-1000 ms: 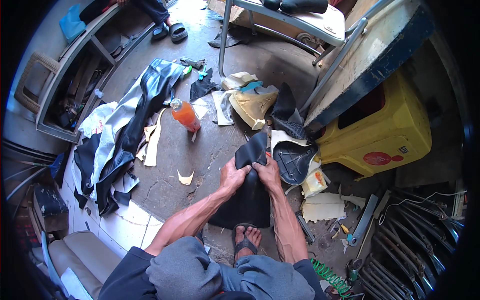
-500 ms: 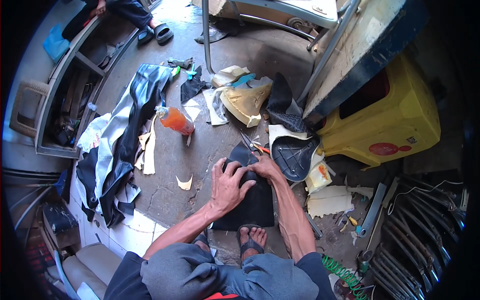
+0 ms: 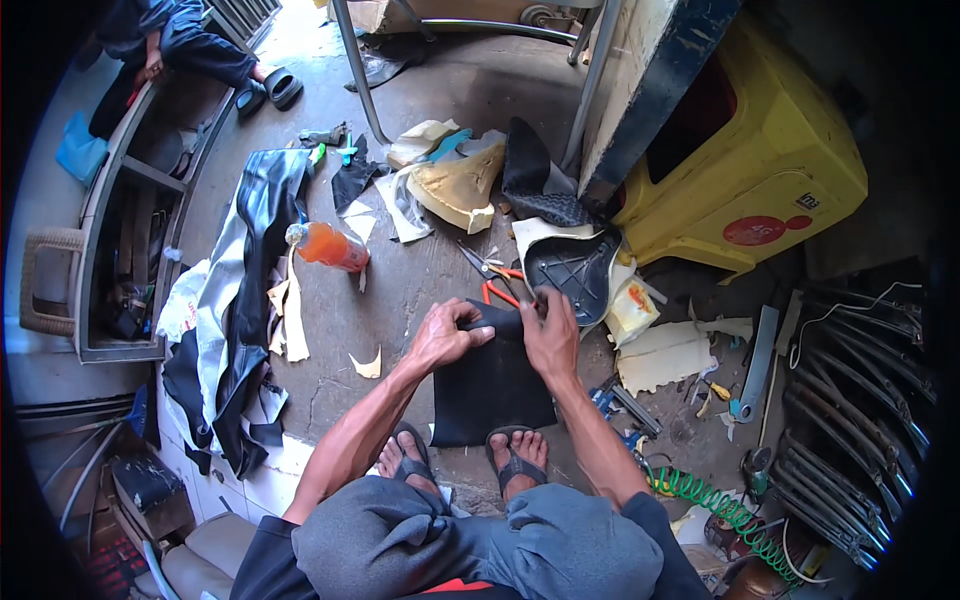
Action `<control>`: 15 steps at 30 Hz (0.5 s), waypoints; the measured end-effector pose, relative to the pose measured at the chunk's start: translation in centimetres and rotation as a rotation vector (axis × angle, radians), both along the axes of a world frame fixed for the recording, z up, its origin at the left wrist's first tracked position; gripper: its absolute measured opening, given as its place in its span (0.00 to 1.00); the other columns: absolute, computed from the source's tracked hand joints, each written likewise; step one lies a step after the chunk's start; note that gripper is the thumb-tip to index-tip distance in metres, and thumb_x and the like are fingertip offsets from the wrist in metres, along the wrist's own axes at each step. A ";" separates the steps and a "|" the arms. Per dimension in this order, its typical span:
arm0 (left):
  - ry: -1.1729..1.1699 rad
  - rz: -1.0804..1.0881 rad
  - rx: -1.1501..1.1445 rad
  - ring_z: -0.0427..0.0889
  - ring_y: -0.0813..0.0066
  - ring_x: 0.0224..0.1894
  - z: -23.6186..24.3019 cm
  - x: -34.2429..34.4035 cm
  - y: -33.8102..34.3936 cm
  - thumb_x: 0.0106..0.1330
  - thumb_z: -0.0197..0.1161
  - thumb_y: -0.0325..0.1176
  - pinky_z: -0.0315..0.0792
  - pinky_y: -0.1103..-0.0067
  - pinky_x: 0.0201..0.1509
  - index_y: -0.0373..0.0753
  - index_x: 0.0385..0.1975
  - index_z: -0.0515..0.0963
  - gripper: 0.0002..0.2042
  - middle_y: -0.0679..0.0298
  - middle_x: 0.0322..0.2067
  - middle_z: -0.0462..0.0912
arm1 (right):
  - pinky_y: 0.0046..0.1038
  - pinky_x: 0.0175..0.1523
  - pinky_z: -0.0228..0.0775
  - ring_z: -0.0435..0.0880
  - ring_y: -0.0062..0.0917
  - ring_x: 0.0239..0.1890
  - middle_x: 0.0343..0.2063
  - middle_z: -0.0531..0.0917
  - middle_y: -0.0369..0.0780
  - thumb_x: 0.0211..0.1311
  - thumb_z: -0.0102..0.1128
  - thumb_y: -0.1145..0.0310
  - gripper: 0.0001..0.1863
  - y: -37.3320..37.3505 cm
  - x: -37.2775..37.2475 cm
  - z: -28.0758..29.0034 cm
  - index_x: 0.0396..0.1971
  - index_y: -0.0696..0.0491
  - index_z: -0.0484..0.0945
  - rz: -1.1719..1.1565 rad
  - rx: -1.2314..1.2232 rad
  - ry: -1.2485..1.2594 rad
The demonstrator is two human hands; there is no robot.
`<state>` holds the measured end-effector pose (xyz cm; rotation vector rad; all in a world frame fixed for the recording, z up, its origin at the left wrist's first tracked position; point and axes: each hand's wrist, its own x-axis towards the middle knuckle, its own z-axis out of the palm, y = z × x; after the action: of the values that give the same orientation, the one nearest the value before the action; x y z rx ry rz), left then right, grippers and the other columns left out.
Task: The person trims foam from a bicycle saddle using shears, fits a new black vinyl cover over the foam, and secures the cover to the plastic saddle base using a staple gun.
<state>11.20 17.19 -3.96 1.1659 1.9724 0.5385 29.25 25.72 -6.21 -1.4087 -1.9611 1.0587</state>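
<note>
Black sheet lay on the floor before the sandalled feet, far-edge folding apparently in hand, left hand fingers pinching that edge, right hand fingers curled narrowly there, grip indeterminate, and the next move seemingly required even two-handed control.

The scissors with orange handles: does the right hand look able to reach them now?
Probably yes: the scissors lie just beyond the right hand, with nothing visible between. But that hand is at the black sheet, and may need to leave it first.
</note>
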 end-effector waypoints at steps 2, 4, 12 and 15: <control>-0.147 0.060 -0.082 0.82 0.61 0.47 0.4 0.0 0.1 0.55 0.74 0.45 0.73 0.69 0.53 0.35 0.42 0.83 0.22 0.56 0.42 0.83 | 0.42 0.58 0.67 0.77 0.45 0.51 0.45 0.79 0.48 0.63 0.62 0.63 0.17 -2.4 1.5 0.9 0.49 0.56 0.77 0.040 0.001 0.026; -0.150 0.078 -0.046 0.82 0.61 0.47 0.2 -0.1 -0.5 0.55 0.74 0.45 0.73 0.69 0.53 0.35 0.42 0.83 0.21 0.56 0.42 0.83 | 0.41 0.60 0.66 0.76 0.44 0.52 0.45 0.79 0.47 0.62 0.63 0.65 0.18 -3.7 2.1 1.7 0.49 0.56 0.78 0.090 -0.010 0.052; -0.015 -0.005 0.165 0.81 0.57 0.46 -0.2 0.7 -1.9 0.57 0.72 0.46 0.72 0.68 0.51 0.36 0.43 0.83 0.21 0.54 0.40 0.81 | 0.39 0.65 0.64 0.77 0.40 0.58 0.50 0.82 0.44 0.58 0.67 0.65 0.21 -0.8 1.2 2.5 0.52 0.53 0.80 0.564 0.149 0.131; -0.080 0.039 0.140 0.80 0.52 0.48 1.1 0.7 -2.5 0.56 0.72 0.44 0.72 0.64 0.54 0.34 0.43 0.83 0.21 0.52 0.43 0.82 | 0.36 0.60 0.70 0.81 0.39 0.53 0.47 0.83 0.45 0.57 0.71 0.59 0.23 1.2 0.5 3.5 0.50 0.54 0.81 0.707 -0.038 0.140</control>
<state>11.88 14.71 -2.84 1.1744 1.9174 0.7428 29.73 26.94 -2.76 -0.6158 -2.3940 1.4424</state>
